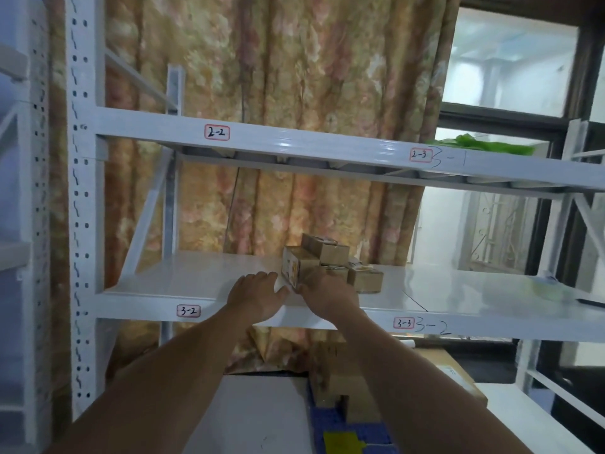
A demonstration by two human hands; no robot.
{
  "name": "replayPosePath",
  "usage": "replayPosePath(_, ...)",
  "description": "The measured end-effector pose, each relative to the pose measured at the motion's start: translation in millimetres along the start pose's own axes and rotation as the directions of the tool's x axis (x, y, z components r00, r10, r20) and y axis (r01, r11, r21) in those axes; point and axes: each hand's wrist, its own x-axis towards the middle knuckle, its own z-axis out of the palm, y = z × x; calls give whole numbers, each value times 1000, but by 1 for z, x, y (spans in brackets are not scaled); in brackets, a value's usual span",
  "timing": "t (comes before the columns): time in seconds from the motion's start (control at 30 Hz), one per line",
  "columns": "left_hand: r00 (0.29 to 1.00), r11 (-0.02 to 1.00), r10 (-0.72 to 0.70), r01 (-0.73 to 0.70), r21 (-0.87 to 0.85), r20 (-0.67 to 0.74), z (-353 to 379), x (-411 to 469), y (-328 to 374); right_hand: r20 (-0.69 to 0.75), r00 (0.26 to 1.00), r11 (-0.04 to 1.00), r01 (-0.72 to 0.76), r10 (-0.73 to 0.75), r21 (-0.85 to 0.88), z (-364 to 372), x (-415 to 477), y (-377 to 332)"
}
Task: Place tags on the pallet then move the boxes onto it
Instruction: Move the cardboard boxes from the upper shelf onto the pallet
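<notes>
Both hands are up at the shelf (203, 283) marked 3-2. The small cardboard boxes (330, 263) sit stacked on it. Right hand (330, 290) has its grip around the front box (296, 267), left hand (257, 294) lies open-fingered beside that box. The blue pallet (347, 430) with a yellow tag (342, 442) is on the floor below the shelf.

blue pallet (330, 424) cut off at bottom edge, right hand (330, 290) hiding lower box (335, 269)
</notes>
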Motion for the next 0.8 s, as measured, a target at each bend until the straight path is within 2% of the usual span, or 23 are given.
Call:
replayPosePath(0.33, 999, 971, -34, 27, -238, -28, 21, 46, 31, -160, 983, 996, 93, -92, -1, 15, 40, 17)
replayPosePath(0.5, 996, 936, -50, 22, -350, -70, 24, 42, 35, -124, 985, 993, 122, -120, 3, 22, 49, 17)
replayPosePath(0.63, 996, 894, -39, -1, -448, -81, 26, 40, 25, -139, 987, 989, 101, -86, 106, 18, 49, 6)
replayPosePath(0.8, 993, 841, 15, -77, -535, -119, 24, 28, 15, -204, 978, 943, 28, 42, 330, 12, 41, -3)
